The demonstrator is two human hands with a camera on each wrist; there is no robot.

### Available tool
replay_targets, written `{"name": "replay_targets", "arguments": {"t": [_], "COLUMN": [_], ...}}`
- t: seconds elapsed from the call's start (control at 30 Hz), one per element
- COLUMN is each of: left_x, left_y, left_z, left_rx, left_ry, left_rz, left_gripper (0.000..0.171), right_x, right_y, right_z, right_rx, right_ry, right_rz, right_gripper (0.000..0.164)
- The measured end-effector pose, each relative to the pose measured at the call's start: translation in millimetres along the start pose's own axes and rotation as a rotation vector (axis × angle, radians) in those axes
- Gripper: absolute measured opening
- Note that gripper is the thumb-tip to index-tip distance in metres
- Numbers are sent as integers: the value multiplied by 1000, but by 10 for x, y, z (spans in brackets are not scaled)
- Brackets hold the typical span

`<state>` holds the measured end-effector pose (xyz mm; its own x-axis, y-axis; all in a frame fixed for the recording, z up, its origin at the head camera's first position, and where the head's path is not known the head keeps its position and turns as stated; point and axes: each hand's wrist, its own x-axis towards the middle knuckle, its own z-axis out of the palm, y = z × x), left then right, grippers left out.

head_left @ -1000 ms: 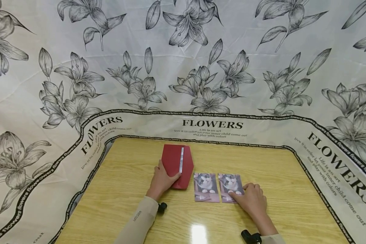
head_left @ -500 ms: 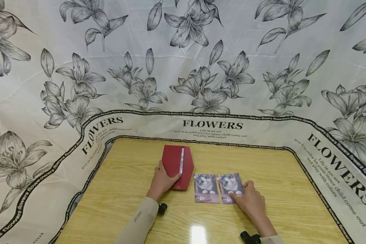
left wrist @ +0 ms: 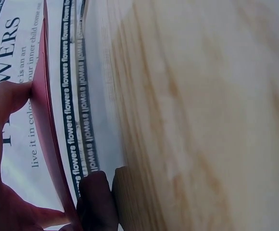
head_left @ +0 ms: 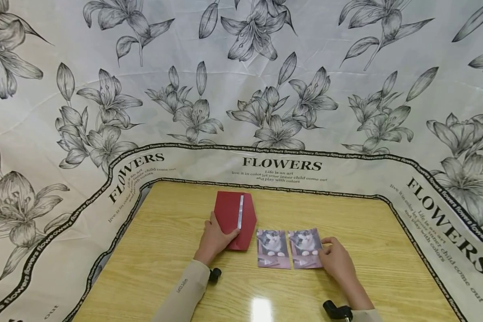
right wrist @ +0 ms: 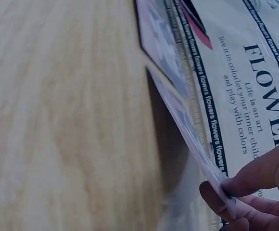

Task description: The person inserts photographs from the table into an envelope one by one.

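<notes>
Below "FLOWERS" lettering (head_left: 282,164), left fingers (head_left: 231,235) grip a red envelope (head_left: 228,211), right fingers (right wrist: 252,175) a cat photo (head_left: 305,250).

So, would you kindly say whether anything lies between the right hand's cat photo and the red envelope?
Yes, the other cat photo lies on the table, between the envelope and the photo pinched by the right hand.

Free rm beyond cards (head_left: 273,249), env. (head_left: 231,215) L
</notes>
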<state>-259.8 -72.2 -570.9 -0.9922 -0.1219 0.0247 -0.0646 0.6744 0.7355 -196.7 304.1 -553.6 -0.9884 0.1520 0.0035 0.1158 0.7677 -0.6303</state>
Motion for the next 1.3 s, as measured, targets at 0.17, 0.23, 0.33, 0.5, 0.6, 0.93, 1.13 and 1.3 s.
{"name": "replay_targets", "arguments": {"t": [0.17,0.23,0.33,0.5,0.6,0.93,1.13,1.3], "left_x": [7,9,12,17,15,9,15,14], "left_y": [-13,-18,-25,-28,-23,-4,-5,-3], "left_z": [10,13,15,13,17,14,28,29], "left_rx": [5,5,5,9,13,-1,12,13], "left_ry": [-1,-1,-5,-4,-4,-6,-13,-8], "left_rz": [-1,-2,-3,-3,-3,-2,-8,-5], "left_gripper": [121,121,122,121,121,120,122,122], "right_x": [38,57,90,164,205,322,383,444], "right_y": [-16,-36,-80,-186,-257,-496,-617,-733], "right_z": [-54,-65,-63,13,80,302,399,477], "right_rx": [95,126,182,301,360,477,531,551], "right_ry": [-2,11,44,115,139,164,163,148], "right_rz": [6,12,15,-2,-16,-60,-99,-117], "right_gripper": [41,41,42,40,38,34,33,33]}}
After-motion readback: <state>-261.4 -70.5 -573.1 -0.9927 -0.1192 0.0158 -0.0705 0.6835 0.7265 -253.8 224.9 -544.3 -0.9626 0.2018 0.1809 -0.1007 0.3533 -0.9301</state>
